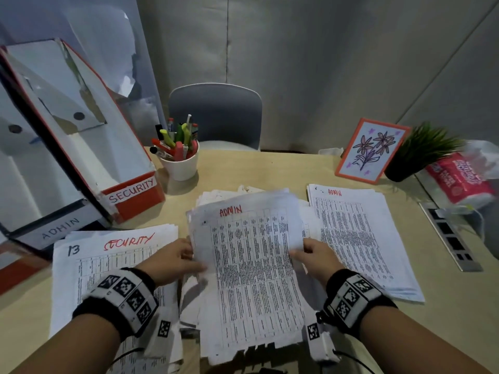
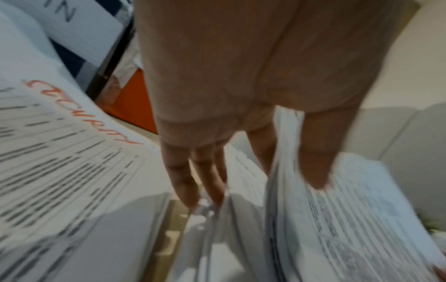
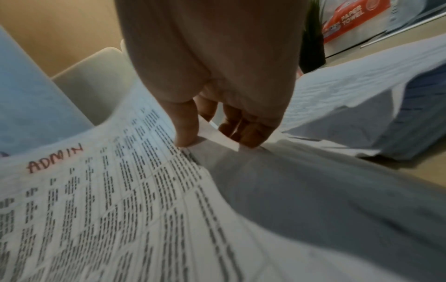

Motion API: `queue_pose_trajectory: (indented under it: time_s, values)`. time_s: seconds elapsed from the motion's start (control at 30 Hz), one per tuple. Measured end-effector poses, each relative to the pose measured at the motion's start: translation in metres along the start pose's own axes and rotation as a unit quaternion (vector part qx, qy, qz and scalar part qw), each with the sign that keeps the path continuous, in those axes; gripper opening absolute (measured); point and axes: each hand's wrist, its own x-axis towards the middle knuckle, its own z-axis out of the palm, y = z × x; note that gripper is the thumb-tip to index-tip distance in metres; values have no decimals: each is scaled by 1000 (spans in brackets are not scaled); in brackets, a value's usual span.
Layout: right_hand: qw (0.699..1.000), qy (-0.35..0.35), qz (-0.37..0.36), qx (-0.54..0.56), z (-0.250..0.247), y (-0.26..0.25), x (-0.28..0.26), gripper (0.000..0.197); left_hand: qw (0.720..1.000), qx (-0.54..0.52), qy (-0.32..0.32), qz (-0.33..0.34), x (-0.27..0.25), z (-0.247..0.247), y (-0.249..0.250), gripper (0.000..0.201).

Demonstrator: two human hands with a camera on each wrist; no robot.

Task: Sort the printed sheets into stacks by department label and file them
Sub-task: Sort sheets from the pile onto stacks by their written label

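An unsorted pile lies in the middle of the table (image 1: 270, 168). Its top sheet (image 1: 251, 265), marked ADMIN in red, is lifted at the sides. My left hand (image 1: 189, 256) grips its left edge, thumb (image 2: 313, 171) on top and fingers (image 2: 190, 183) underneath, seemingly with more sheets in the grip. My right hand (image 1: 301, 252) pinches the right edge (image 3: 212, 133) between thumb and fingers. The SECURITY stack (image 1: 108, 255) lies on the left, the ADMIN stack (image 1: 356, 238) on the right. Two file boxes stand at far left, one orange, labelled SECURITY (image 1: 135, 195), one dark, labelled ADMIN (image 1: 59, 228).
A white cup of pens (image 1: 181, 163) stands behind the pile, with a grey chair (image 1: 216, 114) beyond the table. At the back right are a framed flower drawing (image 1: 372, 149), a potted plant (image 1: 421, 152) and a paper towel pack (image 1: 461, 179). A cable slot (image 1: 448, 236) runs along the right edge.
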Motion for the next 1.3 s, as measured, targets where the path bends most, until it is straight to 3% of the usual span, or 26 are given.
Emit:
queue_pose_trajectory:
  time_s: [0.07,0.1,0.17,0.33,0.43,0.57,0.67,0.77,0.83,0.9,1.07,1.2,1.3]
  values:
    - [1000,0,-26,-12,-2,-9,-3,15,992,51,109,29,-1,0,7,21]
    - [999,1,-42,-12,-5,-16,-7,14,985,66,154,39,-3,-2,13,14]
    - [995,6,-100,-8,-14,-34,-20,6,974,79,196,82,-10,-8,27,13]
    - [958,68,-276,29,-41,-75,-52,18,942,-61,253,211,-40,-14,81,17]
    - [952,63,-293,68,-41,-70,-60,25,928,-124,232,264,-43,-7,82,25]
    - [973,-17,-226,-35,-23,-33,-54,37,949,-48,225,216,-31,19,48,22]
    - [971,-39,-217,-96,-10,-15,-52,35,950,-32,242,195,-32,32,37,16]
    - [979,-14,-199,-32,-10,-9,-48,22,944,-59,264,187,-31,33,42,20]
    - [987,18,-147,64,-15,-11,-42,11,943,-55,268,188,-29,28,49,29]
    - [984,33,-91,148,-24,-15,-38,16,950,-34,245,191,-27,25,54,27]
    - [984,26,-18,178,-77,-3,-22,26,977,-45,181,106,-20,21,49,10]
    - [992,115,37,45,-149,34,-9,21,985,14,170,-3,-13,9,9,17]
    - [985,138,95,-29,-195,53,-7,23,979,43,181,-87,-8,2,-15,25]
